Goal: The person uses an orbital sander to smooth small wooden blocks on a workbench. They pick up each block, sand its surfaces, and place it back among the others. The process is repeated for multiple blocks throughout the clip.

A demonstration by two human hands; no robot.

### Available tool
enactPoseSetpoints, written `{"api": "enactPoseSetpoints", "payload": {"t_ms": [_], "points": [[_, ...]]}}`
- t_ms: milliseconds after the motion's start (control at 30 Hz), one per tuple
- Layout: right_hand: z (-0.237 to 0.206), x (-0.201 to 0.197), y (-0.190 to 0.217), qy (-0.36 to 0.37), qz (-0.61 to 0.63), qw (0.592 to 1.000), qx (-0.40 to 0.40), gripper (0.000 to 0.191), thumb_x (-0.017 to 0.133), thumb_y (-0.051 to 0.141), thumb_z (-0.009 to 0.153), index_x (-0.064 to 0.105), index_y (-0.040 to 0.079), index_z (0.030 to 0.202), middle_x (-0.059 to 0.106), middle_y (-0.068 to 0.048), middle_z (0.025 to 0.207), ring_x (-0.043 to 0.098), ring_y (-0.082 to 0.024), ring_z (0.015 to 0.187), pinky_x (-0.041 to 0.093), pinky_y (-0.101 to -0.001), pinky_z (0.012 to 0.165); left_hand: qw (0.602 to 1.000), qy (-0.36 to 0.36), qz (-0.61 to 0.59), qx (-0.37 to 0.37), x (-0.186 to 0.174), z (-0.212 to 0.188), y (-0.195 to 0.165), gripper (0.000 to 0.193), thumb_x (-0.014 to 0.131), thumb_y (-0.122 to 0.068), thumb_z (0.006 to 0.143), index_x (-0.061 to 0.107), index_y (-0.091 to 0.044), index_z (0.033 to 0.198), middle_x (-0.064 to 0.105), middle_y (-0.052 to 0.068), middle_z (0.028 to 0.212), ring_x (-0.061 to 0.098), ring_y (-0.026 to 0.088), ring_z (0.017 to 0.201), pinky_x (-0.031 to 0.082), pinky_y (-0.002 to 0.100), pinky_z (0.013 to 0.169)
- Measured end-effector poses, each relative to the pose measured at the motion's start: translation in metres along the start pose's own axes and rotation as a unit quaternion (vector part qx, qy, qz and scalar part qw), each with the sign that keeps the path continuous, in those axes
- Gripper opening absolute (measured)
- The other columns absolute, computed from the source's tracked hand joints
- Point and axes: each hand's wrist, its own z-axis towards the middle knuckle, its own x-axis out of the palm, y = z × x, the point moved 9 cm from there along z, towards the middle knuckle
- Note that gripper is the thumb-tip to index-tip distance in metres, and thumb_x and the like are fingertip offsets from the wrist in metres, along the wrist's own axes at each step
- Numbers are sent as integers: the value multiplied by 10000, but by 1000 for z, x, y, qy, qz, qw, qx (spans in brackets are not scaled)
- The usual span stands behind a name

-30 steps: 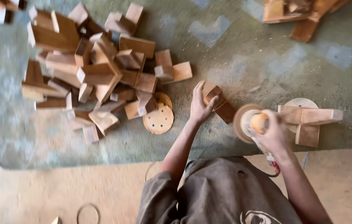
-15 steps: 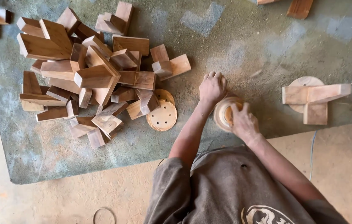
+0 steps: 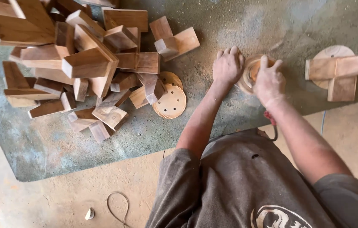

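**Head view: two hands bear on a round sander at the table edge**

Head view shows a round, tan-coloured disc sander lying on the dusty green table, near the edge closest to the person. The right hand is cupped over its top with fingers curled down around the body, clamped on it, a grip that would let the palm press the tool flat. Whatever is being sanded lies hidden beneath the disc and the hands, so I cannot tell its shape.

Just to the left of the sander, touching its rim, the left hand rests palm down with fingers together and extended, flat against the table or a piece under it; it closes on nothing visible, and it looks placed to steady the work beside the tool. A red-and-dark cord drops from below the right wrist over the table edge.

Further left of the left hand lies a perforated round sanding disc, partly under a small block. Beyond it spreads a loose heap of wooden blocks, piled at all angles, well apart from the hands. To the right of the right hand, set apart, sits a neater group of wooden pieces laid crosswise over a round wooden disc. Sawdust coats the table around the hands.
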Motion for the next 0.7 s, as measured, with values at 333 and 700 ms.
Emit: {"api": "enactPoseSetpoints", "payload": {"t_ms": [333,700], "points": [[-41,33,18,26,-74,997,-23,826,810,105,749,391,59,1460,407,-345,1272,677,-480,936,590,-506,859,999,30,25,26,7,-2,-6,315,460,-380,992,604,-110,1068,687,141,1102,604,364,1069,553,499,909],[13,1,11,14,-11,1000,16,770,833,108,831,356,31,1431,393,-364,1275,660,-474,903,609,-523,739,998,40,33,-18,3,-3,8,357,404,-416,1000,590,-122,1081,671,155,1107,608,344,1122,585,482,895]]}}
